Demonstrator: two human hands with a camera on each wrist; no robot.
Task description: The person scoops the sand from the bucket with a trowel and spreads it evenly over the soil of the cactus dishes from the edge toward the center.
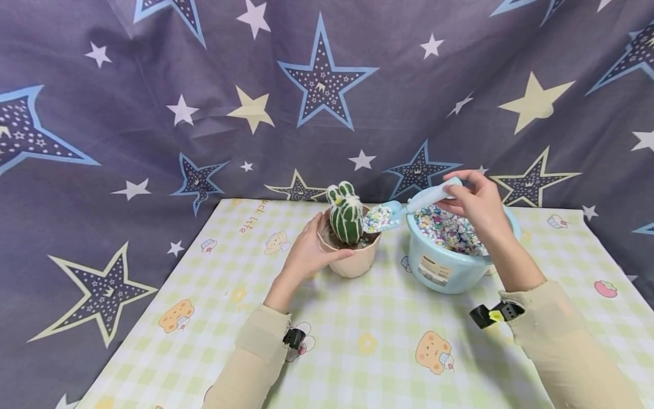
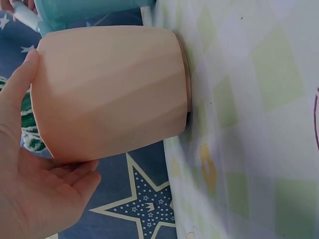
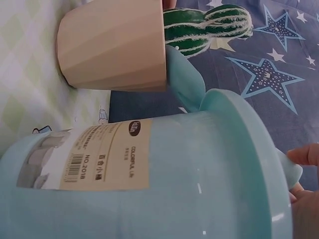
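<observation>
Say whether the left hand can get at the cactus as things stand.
Probably yes. The left hand holds the pot, right beside the cactus, and nothing visible blocks that side; the loaded scoop is on the cactus's other side.

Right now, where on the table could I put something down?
There's bare tablecloth between the left sleeve and right sleeve, in front of the flowerpot and bucket. There's more left of the left hand and right of the bucket. It's crowded between flowerpot and bucket: the scoop crosses that gap.
</observation>
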